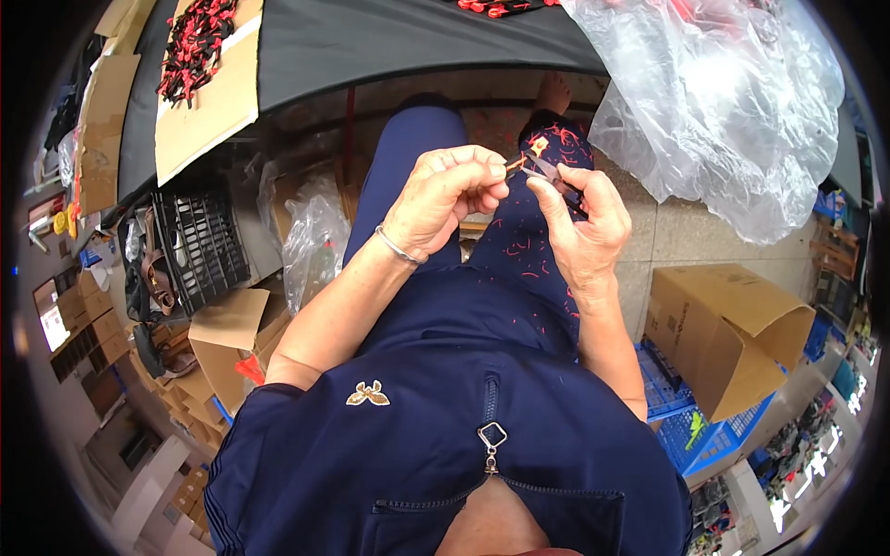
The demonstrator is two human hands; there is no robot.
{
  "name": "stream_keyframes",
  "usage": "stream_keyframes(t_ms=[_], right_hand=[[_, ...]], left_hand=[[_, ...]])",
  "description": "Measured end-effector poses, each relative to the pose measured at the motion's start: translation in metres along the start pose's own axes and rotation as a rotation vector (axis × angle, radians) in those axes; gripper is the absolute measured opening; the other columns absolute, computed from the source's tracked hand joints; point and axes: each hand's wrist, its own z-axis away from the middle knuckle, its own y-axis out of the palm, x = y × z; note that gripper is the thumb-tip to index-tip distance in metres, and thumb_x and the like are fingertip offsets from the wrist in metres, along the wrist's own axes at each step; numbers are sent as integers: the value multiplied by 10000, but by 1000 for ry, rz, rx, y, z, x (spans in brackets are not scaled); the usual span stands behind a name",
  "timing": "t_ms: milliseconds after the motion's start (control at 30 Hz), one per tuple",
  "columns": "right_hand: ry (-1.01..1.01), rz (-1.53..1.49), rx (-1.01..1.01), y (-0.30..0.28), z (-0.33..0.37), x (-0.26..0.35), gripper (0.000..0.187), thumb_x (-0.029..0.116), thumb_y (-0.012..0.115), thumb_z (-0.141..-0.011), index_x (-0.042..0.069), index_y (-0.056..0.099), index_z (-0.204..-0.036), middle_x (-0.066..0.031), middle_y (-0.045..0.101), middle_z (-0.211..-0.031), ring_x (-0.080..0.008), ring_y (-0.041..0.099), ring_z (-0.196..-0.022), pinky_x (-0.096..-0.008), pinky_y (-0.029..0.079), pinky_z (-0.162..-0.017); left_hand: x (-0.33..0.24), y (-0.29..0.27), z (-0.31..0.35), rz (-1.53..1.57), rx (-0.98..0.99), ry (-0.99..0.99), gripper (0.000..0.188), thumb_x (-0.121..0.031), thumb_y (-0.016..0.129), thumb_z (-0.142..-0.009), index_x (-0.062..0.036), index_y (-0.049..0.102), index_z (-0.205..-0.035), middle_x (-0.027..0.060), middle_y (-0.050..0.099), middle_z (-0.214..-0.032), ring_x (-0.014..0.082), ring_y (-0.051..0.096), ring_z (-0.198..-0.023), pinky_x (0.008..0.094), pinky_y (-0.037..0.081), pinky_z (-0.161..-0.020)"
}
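Above my lap, my left hand [450,195] is closed in a pinch on a small black-and-red piece [514,164], mostly hidden by the fingertips. My right hand [591,227] grips a small pair of thread snips [542,170], its pointed blades reaching toward that piece. Whether the blades touch it, I cannot tell. Red thread scraps [528,248] are scattered over the dark blue trousers on my right leg. A small pale orange-yellow patch [539,145] shows on the knee just beyond the blades.
A black-covered table [408,37] lies ahead, bearing a cardboard sheet [209,130] with a heap of black-and-red pieces [197,46]. Clear plastic sheeting [714,111] hangs at the right. A cardboard box [723,324] sits on a blue crate [681,431]; a black crate [199,246] stands at left.
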Motion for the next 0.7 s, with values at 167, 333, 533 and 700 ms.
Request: stream_keyframes(t_ms=[167,333,533,700], right_hand=[[249,-353,159,2,8,-7,219,119,781,-731,18,628,-850,-50,633,-725,-125,568,-590,-265,456,-538],[481,-1323,256,-8,1,-8,175,93,705,-810,-6,592,-899,-57,613,-793,-88,556,-617,-215,444,-555],[875,-822,379,-3,-7,-5,202,199,721,-819,42,601,-776,55,519,-617,-10,413,-533,-173,298,-478],[796,-839,248,8,-4,-6,200,200,709,-832,61,589,-753,75,477,-593,7,376,-506,-166,275,-456]], left_hand=[[8,-3,-6,34,30,-32,99,-101,581,-838,-8,611,-856,27,599,-712,93,545,-622,220,453,-614],[16,-7,-10,110,-7,-46,84,-82,571,-842,-9,610,-859,24,597,-716,90,540,-621,222,451,-616],[17,6,-4,-33,-18,4,100,-119,615,-846,-26,616,-883,23,606,-732,79,549,-638,209,453,-623],[24,23,5,-723,-179,416,213,-86,719,-788,-10,624,-964,21,631,-761,83,602,-699,209,498,-633]])
